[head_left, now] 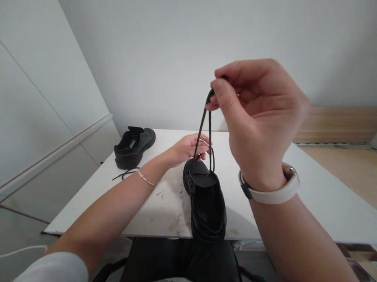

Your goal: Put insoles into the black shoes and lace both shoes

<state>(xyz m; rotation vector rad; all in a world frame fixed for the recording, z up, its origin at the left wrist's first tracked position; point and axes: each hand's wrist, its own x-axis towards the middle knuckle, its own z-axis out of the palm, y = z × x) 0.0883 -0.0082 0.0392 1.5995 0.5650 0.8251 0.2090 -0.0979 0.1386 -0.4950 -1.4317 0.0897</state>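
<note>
Closest to the person's own eyes comes the right hand, lifted well above everything else. Behind and below it stretches the white worktop. About midway along the near edge sits a black shoe, heel at that edge, toe pointing away and a little left, so its long axis runs roughly toward the far edge. Another shoe stands well apart, by the far left corner. Of the two hands, the left hand is nearer the first shoe, out by the toe; from where I stand I cannot tell whether its half-curled fingers hold anything. Up from the shoe's front climbs a black lace, its two strands drawing together into the right hand, thumb and fingertips pinched tight on it. That pinch is high above the shoe and slightly to its right. Smaller still, a pale watch band circles the right wrist and a thin bracelet the left.
</note>
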